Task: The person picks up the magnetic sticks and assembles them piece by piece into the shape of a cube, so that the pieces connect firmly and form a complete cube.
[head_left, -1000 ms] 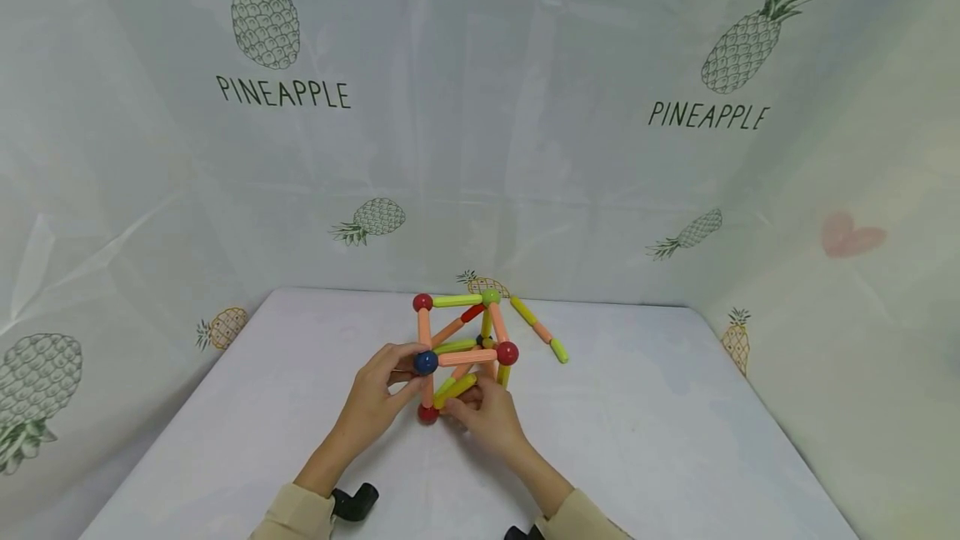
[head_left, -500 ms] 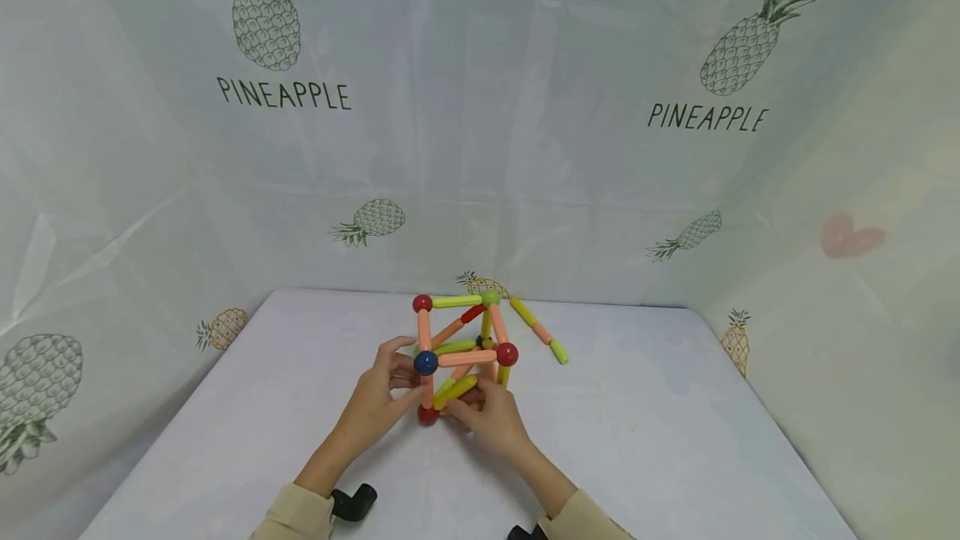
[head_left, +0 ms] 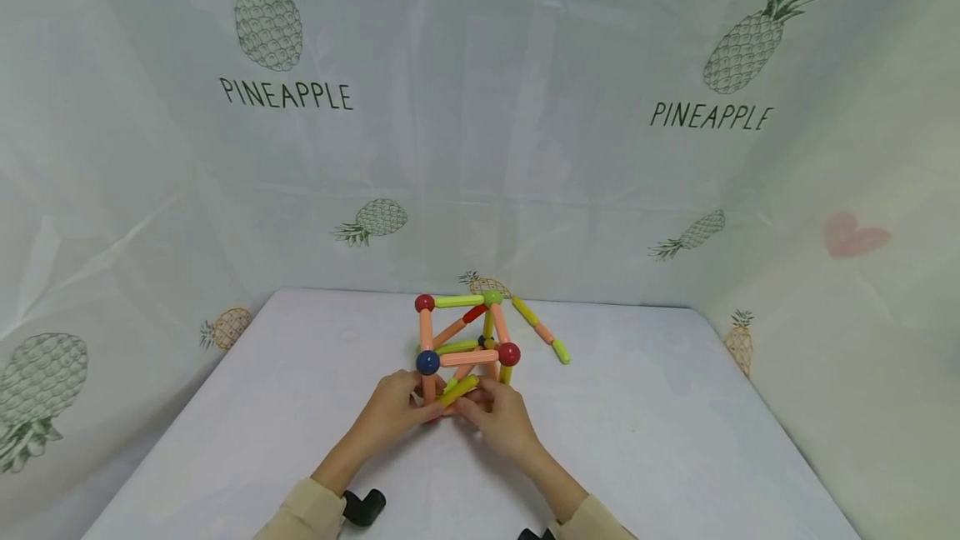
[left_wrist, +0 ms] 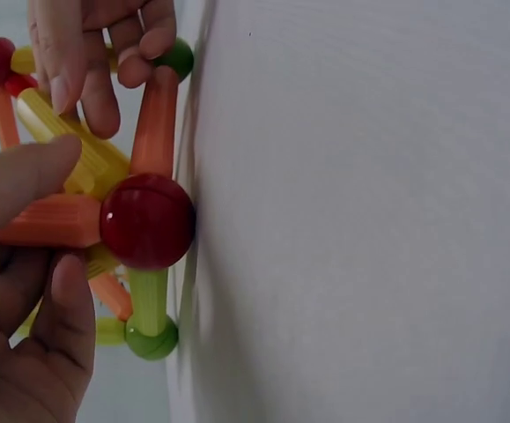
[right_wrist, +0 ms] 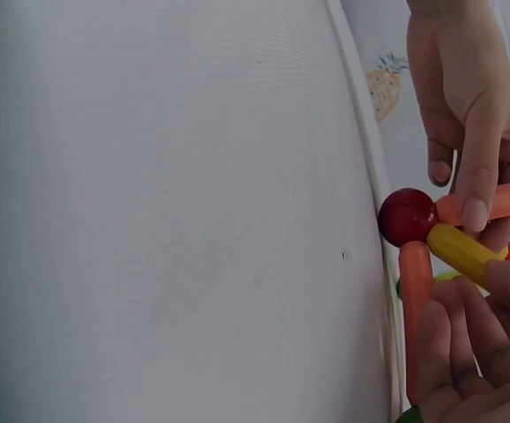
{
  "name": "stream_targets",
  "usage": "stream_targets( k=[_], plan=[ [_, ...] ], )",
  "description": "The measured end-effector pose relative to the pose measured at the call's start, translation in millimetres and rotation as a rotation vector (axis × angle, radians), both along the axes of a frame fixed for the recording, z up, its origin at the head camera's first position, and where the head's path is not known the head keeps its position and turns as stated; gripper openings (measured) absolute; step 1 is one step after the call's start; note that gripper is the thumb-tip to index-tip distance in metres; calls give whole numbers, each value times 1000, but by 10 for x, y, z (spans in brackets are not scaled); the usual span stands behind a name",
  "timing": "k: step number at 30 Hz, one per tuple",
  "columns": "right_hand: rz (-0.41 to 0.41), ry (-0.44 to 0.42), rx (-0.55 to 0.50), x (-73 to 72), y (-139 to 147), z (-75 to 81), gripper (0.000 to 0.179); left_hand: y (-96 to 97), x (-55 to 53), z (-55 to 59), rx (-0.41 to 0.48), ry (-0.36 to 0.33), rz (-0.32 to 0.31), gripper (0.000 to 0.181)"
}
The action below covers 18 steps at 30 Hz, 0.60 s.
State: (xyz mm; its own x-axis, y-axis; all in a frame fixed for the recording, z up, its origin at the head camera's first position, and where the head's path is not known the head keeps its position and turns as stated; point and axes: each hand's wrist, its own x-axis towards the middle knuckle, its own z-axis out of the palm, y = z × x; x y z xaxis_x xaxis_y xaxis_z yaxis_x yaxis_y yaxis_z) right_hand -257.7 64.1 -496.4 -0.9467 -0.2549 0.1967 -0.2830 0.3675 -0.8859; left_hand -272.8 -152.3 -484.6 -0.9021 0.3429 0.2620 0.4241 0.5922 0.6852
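A cube-like frame of magnetic rods and balls stands on the white table, with a blue ball (head_left: 427, 362) at its near upper left corner. My left hand (head_left: 393, 408) holds the upright orange rod (left_wrist: 56, 220) below that ball, thumb on one side and fingers on the other. The lower red ball (left_wrist: 147, 220) at the rod's foot is hidden behind the left hand in the head view. My right hand (head_left: 501, 419) pinches a slanting yellow rod (right_wrist: 461, 253); its lower end meets the red ball. An orange rod (right_wrist: 416, 308) runs from this ball along the table.
Behind the frame, to the right, a line of yellow, orange and green rods (head_left: 543, 331) lies on the table (head_left: 645, 423). A pineapple-print sheet (head_left: 480, 140) hangs at the back and sides. A black wrist mount (head_left: 364, 507) is by the left sleeve.
My left hand has gone down from the blue ball to the lower part of the upright orange rod. My right hand keeps its pinch on the yellow rod, and the frame stays nearly still.
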Motion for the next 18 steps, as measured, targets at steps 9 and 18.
stream_targets(
  k=[9,18],
  plan=[
    [77,-22,57,74,137,36,29,33,-53,-47,-15,-9,17,19],
    [109,176,186,84,794,202,15,27,-75,-35,27,-56,-8,18]
  ],
)
